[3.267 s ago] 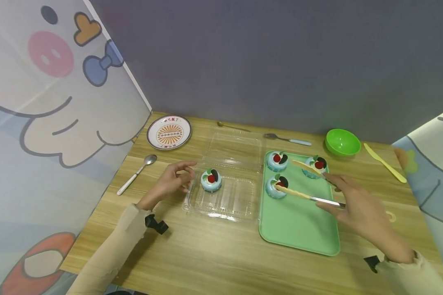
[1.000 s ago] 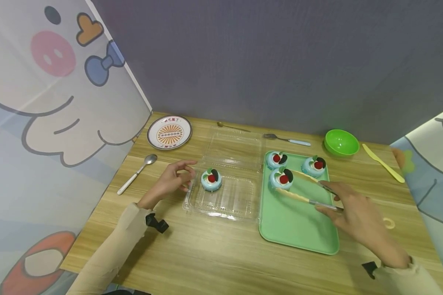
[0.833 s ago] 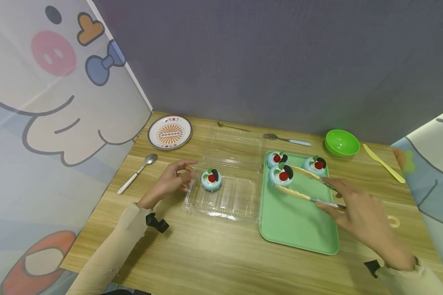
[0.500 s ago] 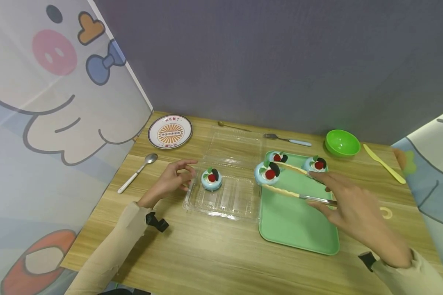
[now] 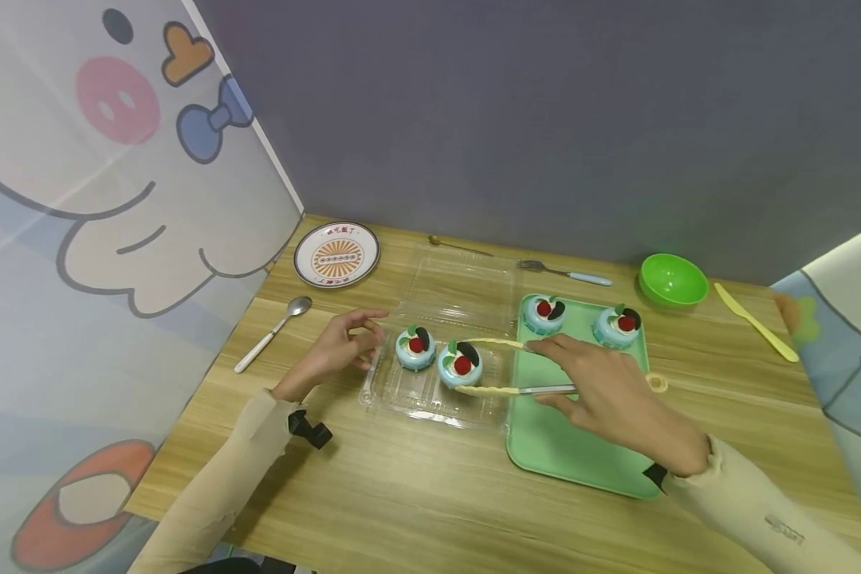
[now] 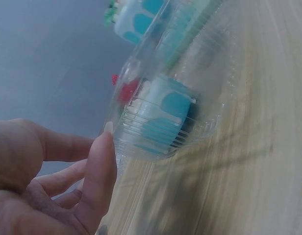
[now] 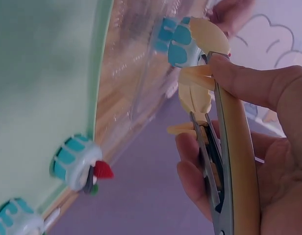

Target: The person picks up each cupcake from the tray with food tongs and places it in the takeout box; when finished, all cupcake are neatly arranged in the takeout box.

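My right hand [image 5: 606, 391] holds food tongs [image 5: 491, 391] with cream-coloured tips and metal arms. A blue cupcake [image 5: 459, 367] topped with a red berry, a dark biscuit and green leaves sits between the tips, over the clear plastic box [image 5: 430, 416]. Another such cupcake [image 5: 415, 349] stands inside the box at its left, just beside the held one. The box's lid [image 5: 462, 285] lies folded back. At the box's left edge is my left hand [image 5: 337, 351], its fingers loosely bent; in the left wrist view the thumb tip [image 6: 109, 128] meets the clear wall.
Two more cupcakes, a left one [image 5: 543, 314] and a right one [image 5: 615, 325], stand on a green tray [image 5: 581, 458]. Around lie a plate [image 5: 337, 255], spoon [image 5: 273, 335], small long spoon [image 5: 459, 247], fork [image 5: 563, 273], green bowl [image 5: 673, 281] and yellow knife [image 5: 756, 323].
My right hand has gripped a cupcake on the tray with the tongs, lifted it and carried it left over the box. My left hand stays at the box's left edge.
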Available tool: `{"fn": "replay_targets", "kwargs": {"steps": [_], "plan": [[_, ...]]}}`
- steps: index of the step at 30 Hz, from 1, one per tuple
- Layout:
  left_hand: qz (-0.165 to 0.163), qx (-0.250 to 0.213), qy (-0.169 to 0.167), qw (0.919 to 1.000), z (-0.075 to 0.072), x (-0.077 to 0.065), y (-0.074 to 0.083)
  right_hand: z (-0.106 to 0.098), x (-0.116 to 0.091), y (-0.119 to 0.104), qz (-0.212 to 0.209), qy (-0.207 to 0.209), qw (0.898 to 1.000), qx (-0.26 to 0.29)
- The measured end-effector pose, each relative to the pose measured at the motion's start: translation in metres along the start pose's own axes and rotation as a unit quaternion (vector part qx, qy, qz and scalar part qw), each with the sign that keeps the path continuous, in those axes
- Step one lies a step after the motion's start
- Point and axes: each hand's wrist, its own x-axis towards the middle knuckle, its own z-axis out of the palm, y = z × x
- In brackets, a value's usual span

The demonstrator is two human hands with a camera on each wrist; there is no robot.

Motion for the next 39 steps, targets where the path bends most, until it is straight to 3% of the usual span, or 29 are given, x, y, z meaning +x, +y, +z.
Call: {"fn": "replay_targets", "kwargs": {"steps": [8,23,39], "plan": [[0.011,-0.003,-0.002,0.9999,0.000,0.000,0.000,0.017,0.016,-0.006,-0.028,-0.028,0.999,-0.005],[0.002,-0.011,0.004,0.9999,0.002,0.001,0.001,0.035,0.036,-0.017,-0.067,-0.063,0.996,0.020],[0.003,-0.003,0.005,1.0000,0.000,0.001,-0.001,0.038,0.040,-0.016,-0.065,-0.069,0.995,0.036]]}}
